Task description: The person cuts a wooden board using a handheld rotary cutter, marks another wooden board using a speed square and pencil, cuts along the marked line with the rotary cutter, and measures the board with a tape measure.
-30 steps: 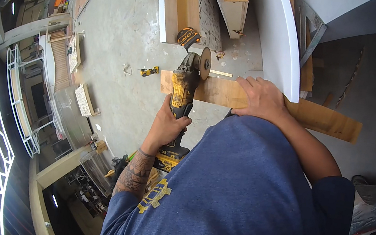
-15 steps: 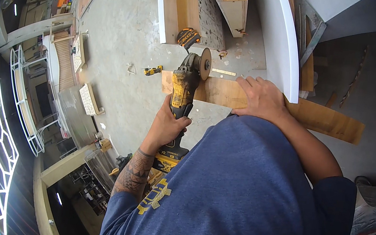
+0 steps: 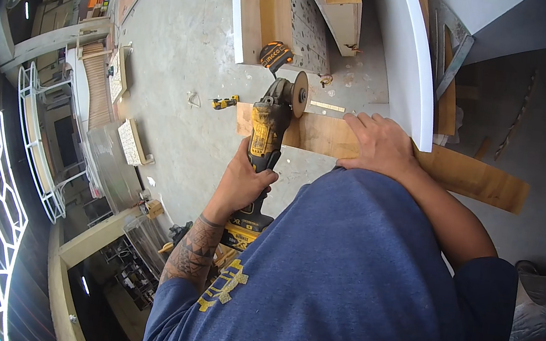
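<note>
My left hand (image 3: 244,182) is wrapped round the body of a yellow and black cordless angle grinder (image 3: 263,128). The grinder's thin brown disc (image 3: 301,95) stands on edge over the far side of a wooden board (image 3: 322,134). Whether the disc touches the wood, I cannot tell. Lying across in front of me, the board runs left to right and passes beneath the corner of a white-edged panel. My right hand (image 3: 383,144) grips it near its middle, fingers over the far edge and thumb toward the near one.
A tape measure (image 3: 276,56) sits just beyond the grinder. Wooden box-like pieces (image 3: 339,10) and a tall white-edged panel (image 3: 420,59) stand at the far side. A metal set square (image 3: 451,63) leans at right. A small yellow-black tool (image 3: 225,102) lies on the grey floor (image 3: 173,40).
The view has shifted very slightly. Both hands, the grinder and the board keep nearly the same places.
</note>
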{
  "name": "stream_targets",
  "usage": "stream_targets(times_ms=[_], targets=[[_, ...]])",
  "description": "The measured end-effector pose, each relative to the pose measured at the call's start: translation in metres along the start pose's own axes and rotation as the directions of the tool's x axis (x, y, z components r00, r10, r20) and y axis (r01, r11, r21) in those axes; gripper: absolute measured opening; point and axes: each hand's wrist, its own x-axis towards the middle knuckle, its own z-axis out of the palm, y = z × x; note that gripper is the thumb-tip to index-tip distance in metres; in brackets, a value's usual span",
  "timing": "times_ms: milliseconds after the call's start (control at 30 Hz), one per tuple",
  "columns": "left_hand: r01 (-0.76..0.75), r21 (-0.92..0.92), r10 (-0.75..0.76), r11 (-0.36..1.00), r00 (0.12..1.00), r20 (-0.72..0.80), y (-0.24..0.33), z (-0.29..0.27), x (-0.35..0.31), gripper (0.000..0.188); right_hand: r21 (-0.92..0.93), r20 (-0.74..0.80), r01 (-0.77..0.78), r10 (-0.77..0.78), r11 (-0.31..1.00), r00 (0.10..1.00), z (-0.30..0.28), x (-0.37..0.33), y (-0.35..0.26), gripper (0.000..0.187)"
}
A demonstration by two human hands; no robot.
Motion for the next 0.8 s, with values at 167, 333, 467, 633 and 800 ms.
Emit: stream_targets(times_ms=[167,333,467,633,800], targets=[[0.0,-0.018,0.0,1.0,1.0,-0.002,0.001,0.001,-0.002,0.06,0.01,-0.001,-0.001,0.001,1.0,1.0,-0.002,0.001,-0.001,0.09],[0.001,-0.033,-0.001,0.999,1.0,-0.011,-0.003,0.003,-0.002,0.06,0.01,-0.019,0.005,-0.005,1.0,1.0,-0.002,-0.001,-0.001,0.089],[0.016,-0.075,-0.018,0.997,0.999,-0.03,-0.006,0.007,-0.003,0.061,0.008,-0.026,0.013,-0.012,1.0,1.0,-0.001,-0.002,-0.002,0.088],[-0.075,-0.255,0.044,0.964,0.991,-0.129,-0.004,0.016,-0.015,0.058,-0.006,-0.011,0.02,-0.02,1.0,1.0,0.002,-0.003,0.002,0.087],[-0.244,-0.405,0.117,0.881,0.943,-0.313,-0.008,0.024,-0.037,0.055,0.007,-0.066,0.033,-0.033,0.999,0.997,0.008,-0.003,0.004,0.089]])
